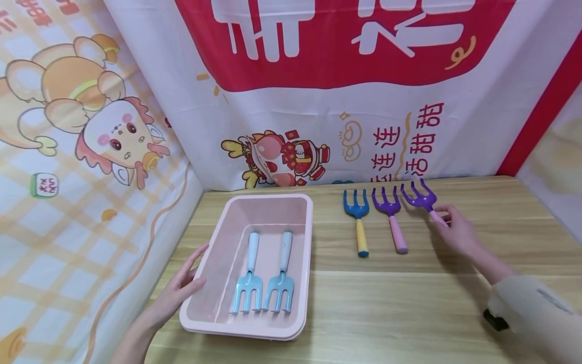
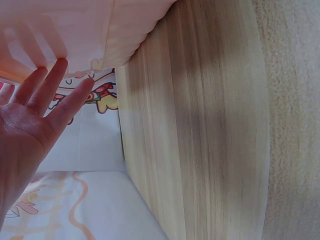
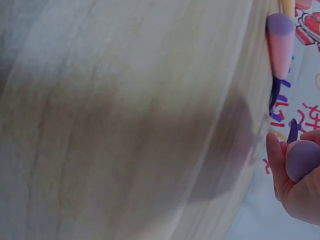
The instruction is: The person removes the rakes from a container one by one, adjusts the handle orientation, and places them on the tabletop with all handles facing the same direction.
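Observation:
At the back right of the table, my right hand (image 1: 456, 230) grips the pink handle of a purple hand fork (image 1: 422, 198). In the right wrist view the rounded purple handle end (image 3: 303, 161) shows within the curled fingers. A second purple fork (image 1: 390, 217) with a pink handle lies just left of it, and beside that a blue fork (image 1: 357, 222) with a yellow handle. My left hand (image 1: 175, 293) rests its extended fingers against the left side of a pink basin (image 1: 310, 263). Inside the basin lie two light blue forks (image 1: 248, 275), tines toward me.
The wooden table (image 1: 382, 313) meets a printed cloth backdrop (image 1: 282, 111) along its far edge. Another printed cloth (image 1: 73, 212) slopes along the left side. The basin's raised rim stands left of the loose forks.

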`<state>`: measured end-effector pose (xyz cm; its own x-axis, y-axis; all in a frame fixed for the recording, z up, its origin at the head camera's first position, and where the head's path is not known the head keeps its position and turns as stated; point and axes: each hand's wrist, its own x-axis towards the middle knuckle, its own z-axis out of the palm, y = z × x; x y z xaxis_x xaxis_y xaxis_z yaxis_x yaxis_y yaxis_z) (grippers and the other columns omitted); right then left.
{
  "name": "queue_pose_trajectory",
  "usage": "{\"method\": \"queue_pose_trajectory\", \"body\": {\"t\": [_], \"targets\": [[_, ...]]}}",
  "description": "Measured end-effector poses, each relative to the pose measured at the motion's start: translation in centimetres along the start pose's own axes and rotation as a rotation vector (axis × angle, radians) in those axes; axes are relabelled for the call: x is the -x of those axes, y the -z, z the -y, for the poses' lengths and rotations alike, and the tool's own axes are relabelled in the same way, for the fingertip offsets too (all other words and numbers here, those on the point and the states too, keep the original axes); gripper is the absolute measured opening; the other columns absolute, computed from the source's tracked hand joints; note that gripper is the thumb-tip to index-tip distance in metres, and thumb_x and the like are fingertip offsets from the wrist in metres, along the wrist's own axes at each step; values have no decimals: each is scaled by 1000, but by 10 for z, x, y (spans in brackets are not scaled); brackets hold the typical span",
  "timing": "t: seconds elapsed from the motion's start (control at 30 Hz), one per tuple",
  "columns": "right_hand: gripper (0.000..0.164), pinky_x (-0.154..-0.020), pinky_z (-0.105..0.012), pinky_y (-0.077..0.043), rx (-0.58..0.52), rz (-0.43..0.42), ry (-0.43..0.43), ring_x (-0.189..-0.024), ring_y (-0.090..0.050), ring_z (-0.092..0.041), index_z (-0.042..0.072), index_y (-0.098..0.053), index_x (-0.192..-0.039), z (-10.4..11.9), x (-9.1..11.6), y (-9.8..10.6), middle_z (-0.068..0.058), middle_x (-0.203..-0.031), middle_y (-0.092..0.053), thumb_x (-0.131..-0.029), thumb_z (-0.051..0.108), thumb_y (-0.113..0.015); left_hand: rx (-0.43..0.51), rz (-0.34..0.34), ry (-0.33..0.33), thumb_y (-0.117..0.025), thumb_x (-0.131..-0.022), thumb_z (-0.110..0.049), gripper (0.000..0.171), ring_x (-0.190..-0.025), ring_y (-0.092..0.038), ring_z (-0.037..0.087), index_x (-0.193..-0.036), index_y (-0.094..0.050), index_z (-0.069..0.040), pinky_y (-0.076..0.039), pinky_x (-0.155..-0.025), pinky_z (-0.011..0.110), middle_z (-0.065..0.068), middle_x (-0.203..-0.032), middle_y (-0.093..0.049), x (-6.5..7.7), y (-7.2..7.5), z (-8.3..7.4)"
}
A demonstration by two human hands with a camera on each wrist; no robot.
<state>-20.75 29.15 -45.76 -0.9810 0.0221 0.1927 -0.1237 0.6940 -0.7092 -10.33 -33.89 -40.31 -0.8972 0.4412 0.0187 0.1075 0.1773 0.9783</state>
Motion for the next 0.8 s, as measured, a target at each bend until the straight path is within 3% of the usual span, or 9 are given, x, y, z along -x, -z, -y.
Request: {"method": "queue_pose_trajectory", "body": {"t": [0.1,0.2,0.43,0.67,0.8], "targets": [[40,-76,-55,-51,-1,18,-30,-94,-56,-51,-13,-41,-129,-5,-2,-2,-42,-109,-55,-101,14,-50,5,2,0,-41,-102,0,66,-105,-62,37,-157,-8,-16,-56,-76,51,44,-138,-32,0,0,0],[43,-79,-59,-50,-2,32,-56,-96,-56,-52,-14,-40,-131,-9,-3,-4,-43,-111,-53,-103,18,-47,9,2,0,-40,-102,0,66,-104,-62,37,-157,-8,-17,-56,-76,52,45,-137,-32,-1,0,0],[45,-76,-55,-51,8,65,-101,-92,-57,-50,-15,-37,-132,-16,-6,-7,-43,-111,-53,-103,18,-46,12,5,-8,-40,-102,0,66,-105,-62,36,-157,-8,-16,-56,-76,52,44,-137,-34,0,0,1],[47,-62,-34,-50,14,73,-150,-80,-61,-36,-14,-38,-132,-17,-9,-12,-38,-109,-56,-104,24,-44,14,13,-13,-40,-102,1,66,-106,-62,34,-157,-8,-15,-57,-77,49,28,-138,-47,-1,1,1],[47,-59,-34,-51,19,73,-166,-81,-60,-36,-13,-39,-133,-20,-12,-15,-38,-110,-55,-103,23,-46,12,11,-13,-40,-102,1,66,-106,-62,33,-157,-8,-15,-57,-78,48,27,-138,-48,-1,1,2]]}}
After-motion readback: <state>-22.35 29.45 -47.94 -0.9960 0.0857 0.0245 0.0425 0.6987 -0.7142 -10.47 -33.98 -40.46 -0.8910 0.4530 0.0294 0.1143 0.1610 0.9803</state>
